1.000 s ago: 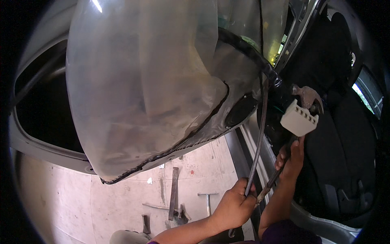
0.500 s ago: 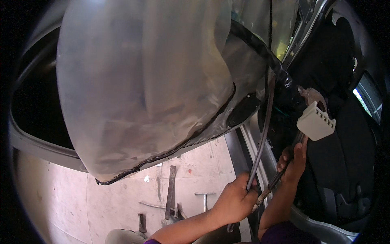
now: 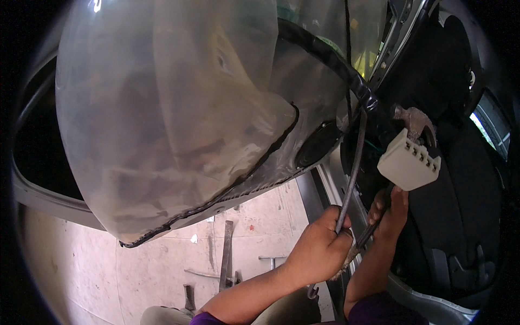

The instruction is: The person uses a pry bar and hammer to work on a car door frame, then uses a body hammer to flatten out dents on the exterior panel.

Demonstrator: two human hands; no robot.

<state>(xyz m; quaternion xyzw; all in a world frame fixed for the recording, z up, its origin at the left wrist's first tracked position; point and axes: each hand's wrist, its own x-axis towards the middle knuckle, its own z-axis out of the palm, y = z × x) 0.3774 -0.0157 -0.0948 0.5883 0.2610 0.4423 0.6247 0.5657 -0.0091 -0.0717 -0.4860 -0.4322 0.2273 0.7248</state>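
Note:
My left hand (image 3: 324, 246) is closed around a thin grey metal rod (image 3: 356, 157), whose hooked lower end shows below the fist. Beside it, my right hand (image 3: 389, 216) grips the dark handle of a claw hammer (image 3: 416, 122) with a rusty head. The handle's worn lower end reaches down past my left hand. In front of the hammer hangs a white multi-slot plug connector (image 3: 410, 162), hiding part of its shaft. A thick black taped wiring harness (image 3: 338, 62) leads to the connector from a car door covered in cloudy plastic sheet (image 3: 173, 124).
On the pale floor (image 3: 157, 271) lie a long flat metal bar (image 3: 227, 252), a T-handled tool (image 3: 272, 260) and other tools. The door sill (image 3: 330, 187) runs beside my hands. A black car seat (image 3: 433, 216) stands at the right. The door's mirror-side frame (image 3: 57, 203) curves at the left.
My left hand has risen slightly with the rod. The connector has shifted a little down and left, exposing more of the hammer head. The plastic-covered door appears shifted left.

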